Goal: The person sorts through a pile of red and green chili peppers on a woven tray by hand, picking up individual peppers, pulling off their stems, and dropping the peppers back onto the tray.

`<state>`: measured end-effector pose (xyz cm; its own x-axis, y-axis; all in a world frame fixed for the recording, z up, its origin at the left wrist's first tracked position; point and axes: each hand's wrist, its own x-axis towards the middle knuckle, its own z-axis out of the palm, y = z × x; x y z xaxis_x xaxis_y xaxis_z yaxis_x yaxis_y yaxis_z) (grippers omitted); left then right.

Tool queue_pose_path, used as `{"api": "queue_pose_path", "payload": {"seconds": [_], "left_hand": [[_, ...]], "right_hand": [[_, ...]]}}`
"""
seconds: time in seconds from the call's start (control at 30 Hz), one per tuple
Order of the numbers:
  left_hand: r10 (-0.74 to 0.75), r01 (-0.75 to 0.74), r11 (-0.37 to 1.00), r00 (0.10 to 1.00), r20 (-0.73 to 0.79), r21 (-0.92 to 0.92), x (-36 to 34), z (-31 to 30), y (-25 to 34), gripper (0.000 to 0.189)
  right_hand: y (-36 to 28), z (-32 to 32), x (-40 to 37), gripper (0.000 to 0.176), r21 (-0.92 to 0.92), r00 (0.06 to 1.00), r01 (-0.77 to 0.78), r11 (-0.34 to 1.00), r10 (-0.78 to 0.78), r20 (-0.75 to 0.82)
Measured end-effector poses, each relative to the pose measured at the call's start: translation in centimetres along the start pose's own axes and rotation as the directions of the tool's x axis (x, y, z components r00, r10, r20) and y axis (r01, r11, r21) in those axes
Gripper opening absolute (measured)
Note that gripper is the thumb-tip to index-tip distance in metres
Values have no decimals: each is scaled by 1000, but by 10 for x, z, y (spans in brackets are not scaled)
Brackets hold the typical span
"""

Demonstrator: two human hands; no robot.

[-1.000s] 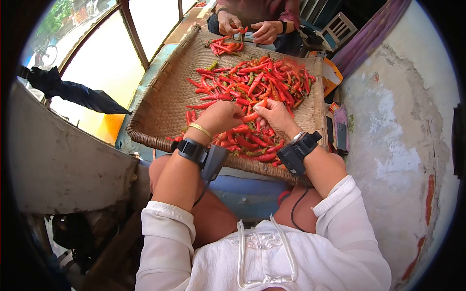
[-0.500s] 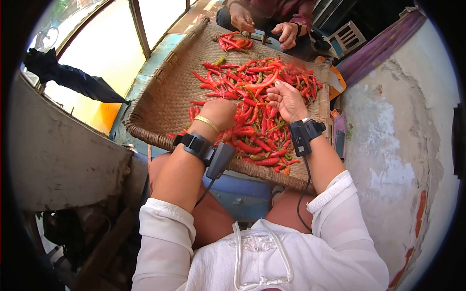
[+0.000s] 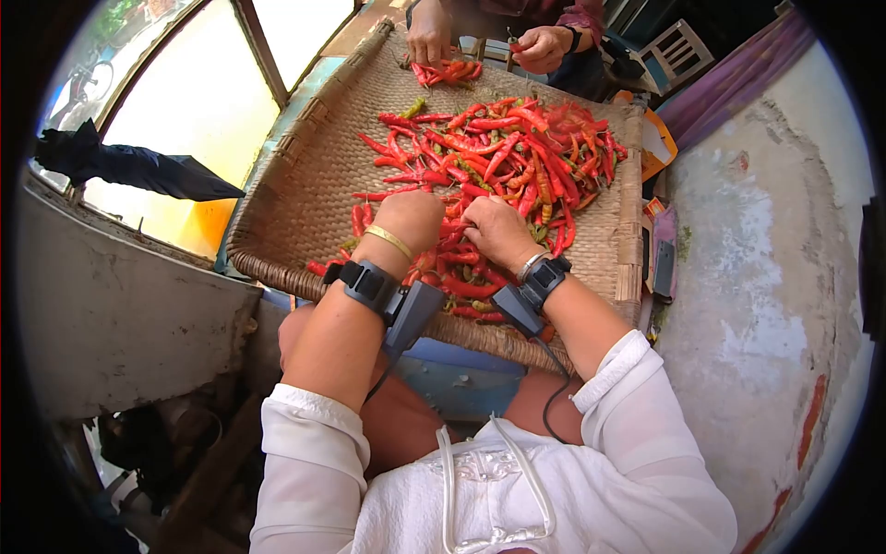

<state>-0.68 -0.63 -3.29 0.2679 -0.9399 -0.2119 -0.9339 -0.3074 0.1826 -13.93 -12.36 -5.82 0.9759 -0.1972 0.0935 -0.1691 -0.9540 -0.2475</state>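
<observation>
Red chili peppers [image 3: 544, 175], a few with green or orange on them, lie heaped in a large woven basket tray [image 3: 295, 208]. Over the near left part of the heap is my left hand [image 3: 413, 220], bent down at the wrist with its fingers hidden. Close beside it on the right, my right hand [image 3: 501, 231] has its fingers curled and drawn together above the peppers. Whatever those fingertips grip is too covered to make out. Both wrists carry strapped black devices.
Across the tray another person's hands [image 3: 543, 48] work by a small separate pile of chili peppers [image 3: 448, 72]. A folded black umbrella [image 3: 152, 168] leans by the window at left. A rough plaster wall [image 3: 738, 277] stands on the right.
My right hand has moved left and toward me, from the far heap to beside my left hand. The other person's left-side hand has lowered onto the small pile.
</observation>
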Motion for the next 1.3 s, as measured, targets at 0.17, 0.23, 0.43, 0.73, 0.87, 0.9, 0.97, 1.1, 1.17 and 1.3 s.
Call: {"api": "queue_pose_path", "payload": {"seconds": [0.17,0.23,0.43,0.73,0.87,0.9,0.97,1.1,1.17,1.3], "left_hand": [[87,-88,996,985,-150,-5,5,-9,9,16],[108,-115,992,986,-127,-46,6,-18,17,15],[210,-218,973,972,-110,-70,-3,-32,15,12],[152,-116,972,973,-171,206,-5,-27,7,11],[225,-179,963,947,-231,203,-9,-37,12,9],[165,-137,984,944,-286,116,-11,-42,12,8],[92,-90,996,938,-334,21,-14,-54,9,8],[-198,114,977,803,-562,-181,-19,-69,1,15],[-231,153,970,831,-507,-190,-19,-65,-8,16],[-178,156,983,934,-310,-94,-18,-56,-11,21]], "right_hand": [[7,-29,-12,12,553,967,-237,799,250,54],[13,-36,-19,12,628,954,-283,725,281,106],[24,-48,-37,16,729,933,-358,583,189,307],[1,-42,-27,28,359,990,-13,933,63,-128],[-18,-43,-26,20,630,932,-317,709,111,344],[-18,-39,-26,20,630,929,-321,707,107,354],[-14,-33,-25,20,782,867,-492,382,131,481],[9,-38,-2,24,777,801,-599,196,137,583],[10,-61,22,25,837,830,-538,104,239,504],[3,-90,61,36,915,850,-237,326,526,33]]}}
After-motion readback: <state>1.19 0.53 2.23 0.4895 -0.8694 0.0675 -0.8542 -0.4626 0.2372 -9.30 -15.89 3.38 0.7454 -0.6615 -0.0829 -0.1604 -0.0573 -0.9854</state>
